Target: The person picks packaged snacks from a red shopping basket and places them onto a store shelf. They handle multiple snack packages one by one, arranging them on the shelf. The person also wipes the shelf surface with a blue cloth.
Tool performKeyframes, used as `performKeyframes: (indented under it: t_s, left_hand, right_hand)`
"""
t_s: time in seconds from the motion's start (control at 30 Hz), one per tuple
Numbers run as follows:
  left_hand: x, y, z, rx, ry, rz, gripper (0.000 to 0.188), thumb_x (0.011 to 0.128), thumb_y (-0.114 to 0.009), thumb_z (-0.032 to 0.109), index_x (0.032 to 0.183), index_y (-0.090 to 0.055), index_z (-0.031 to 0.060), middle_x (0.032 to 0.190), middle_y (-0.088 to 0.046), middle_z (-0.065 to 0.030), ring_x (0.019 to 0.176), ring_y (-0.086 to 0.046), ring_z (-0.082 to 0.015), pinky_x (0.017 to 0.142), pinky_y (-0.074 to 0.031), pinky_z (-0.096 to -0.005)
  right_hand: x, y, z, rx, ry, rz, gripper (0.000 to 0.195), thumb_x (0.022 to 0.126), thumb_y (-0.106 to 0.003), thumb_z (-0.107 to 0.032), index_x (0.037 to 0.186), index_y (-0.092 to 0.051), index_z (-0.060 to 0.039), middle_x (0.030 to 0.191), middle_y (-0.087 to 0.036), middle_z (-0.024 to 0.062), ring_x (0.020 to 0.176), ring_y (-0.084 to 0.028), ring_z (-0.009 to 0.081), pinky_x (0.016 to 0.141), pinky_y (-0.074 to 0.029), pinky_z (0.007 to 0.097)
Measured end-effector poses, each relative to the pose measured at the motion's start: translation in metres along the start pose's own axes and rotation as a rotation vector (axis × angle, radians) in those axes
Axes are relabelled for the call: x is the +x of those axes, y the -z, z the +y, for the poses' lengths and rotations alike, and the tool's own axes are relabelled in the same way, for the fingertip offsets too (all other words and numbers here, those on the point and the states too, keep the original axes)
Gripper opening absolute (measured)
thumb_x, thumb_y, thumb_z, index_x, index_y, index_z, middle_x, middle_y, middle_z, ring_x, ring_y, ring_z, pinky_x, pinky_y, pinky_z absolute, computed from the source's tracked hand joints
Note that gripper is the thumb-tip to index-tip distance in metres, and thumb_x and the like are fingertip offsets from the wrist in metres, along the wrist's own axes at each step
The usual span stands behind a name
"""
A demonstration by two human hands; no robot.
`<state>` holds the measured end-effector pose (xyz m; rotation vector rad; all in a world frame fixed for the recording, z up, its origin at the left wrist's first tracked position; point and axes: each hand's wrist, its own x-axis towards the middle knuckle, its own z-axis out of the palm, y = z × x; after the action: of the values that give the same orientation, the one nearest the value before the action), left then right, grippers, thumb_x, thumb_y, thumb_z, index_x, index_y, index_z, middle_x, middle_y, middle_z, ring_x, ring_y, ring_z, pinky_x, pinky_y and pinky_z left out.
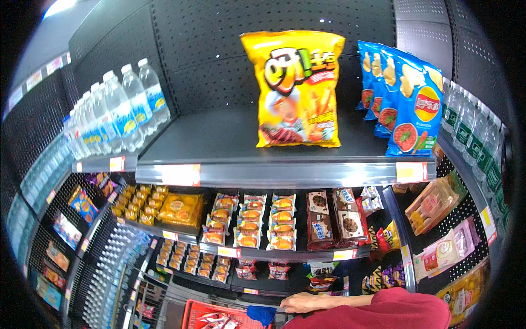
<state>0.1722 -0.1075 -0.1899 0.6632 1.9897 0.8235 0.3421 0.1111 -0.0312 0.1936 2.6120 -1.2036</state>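
My right hand [302, 303] reaches in from the lower right, below a dark red sleeve [382, 310]. It lies over the edge of a wire shopping cart [176, 293], just right of a blue piece [261, 314] that may be cloth or plastic. Its fingertips are bent down, and their grip is hidden. A red plastic basket [193, 308] sits in the cart, with red and white packets [218, 320] inside. My left hand is out of view. Ahead, a yellow snack bag [299, 88] stands upright on the top shelf, left of several blue Lay's chip bags [415, 103].
The metal shelf edge [287, 172] runs across in front. Lower shelves hold wrapped small cakes [248, 222], brown cookie packs [320, 220] and a yellow pastry pack [181, 207]. Water bottles [123, 111] line the left; more bottles [468, 131] stand at right, above bread packs [435, 203].
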Motion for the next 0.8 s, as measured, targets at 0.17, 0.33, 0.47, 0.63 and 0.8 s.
performKeyframes:
  t_s: [0.17, 0.33, 0.47, 0.63, 0.8]
  left_hand:
    - [-0.012, 0.084, -0.008, 0.099, -0.124, 0.040, 0.036, 0.096, -0.069, 0.039, 0.115, -0.068, 0.0074, 0.095, -0.071, -0.0069, 0.077, -0.067, -0.0187, 0.061, -0.054, -0.0361]
    - [-0.112, 0.187, 0.333, -0.311, -0.664, 0.346, 0.024, 0.090, -0.071, 0.005, 0.113, -0.068, -0.0006, 0.095, -0.075, -0.0137, 0.080, -0.072, -0.0192, 0.071, -0.058, -0.0336]
    - [-0.140, 0.214, 0.487, -0.056, -1.107, 0.561, 0.024, 0.096, -0.064, 0.000, 0.120, -0.067, -0.0008, 0.101, -0.073, -0.0112, 0.084, -0.071, -0.0142, 0.074, -0.056, -0.0274]
    - [-0.178, 0.218, 0.630, 0.340, -1.608, 0.802, 0.024, 0.096, -0.066, 0.005, 0.120, -0.069, 0.0017, 0.113, -0.070, -0.0085, 0.097, -0.063, -0.0140, 0.085, -0.049, -0.0284]
    - [-0.168, 0.215, 0.732, 0.720, -1.658, 0.894, 0.039, 0.103, -0.059, 0.029, 0.133, -0.066, 0.0061, 0.131, -0.067, -0.0127, 0.124, -0.060, -0.0228, 0.109, -0.043, -0.0372]
  right_hand:
    - [0.000, 0.018, 0.004, 0.071, -0.024, -0.006, 0.036, 0.101, -0.057, -0.029, 0.127, -0.062, -0.0045, 0.118, -0.070, 0.0224, 0.110, -0.067, 0.0399, 0.088, -0.054, 0.0491]
    - [-0.002, 0.014, 0.003, 0.061, 0.093, 0.019, 0.037, 0.103, -0.056, -0.030, 0.130, -0.061, -0.0053, 0.117, -0.071, 0.0201, 0.111, -0.067, 0.0388, 0.090, -0.054, 0.0479]
    - [-0.013, 0.024, 0.009, 0.120, 0.085, 0.014, 0.036, 0.103, -0.056, -0.028, 0.130, -0.061, -0.0053, 0.116, -0.072, 0.0198, 0.110, -0.068, 0.0388, 0.089, -0.054, 0.0476]
    - [-0.021, 0.030, 0.001, 0.153, 0.137, 0.023, 0.035, 0.102, -0.056, -0.027, 0.128, -0.062, -0.0039, 0.113, -0.073, 0.0200, 0.108, -0.069, 0.0397, 0.087, -0.054, 0.0495]
    - [-0.035, 0.036, 0.016, 0.133, 0.156, 0.117, 0.035, 0.102, -0.058, -0.026, 0.127, -0.062, -0.0027, 0.118, -0.071, 0.0205, 0.110, -0.068, 0.0404, 0.089, -0.054, 0.0503]
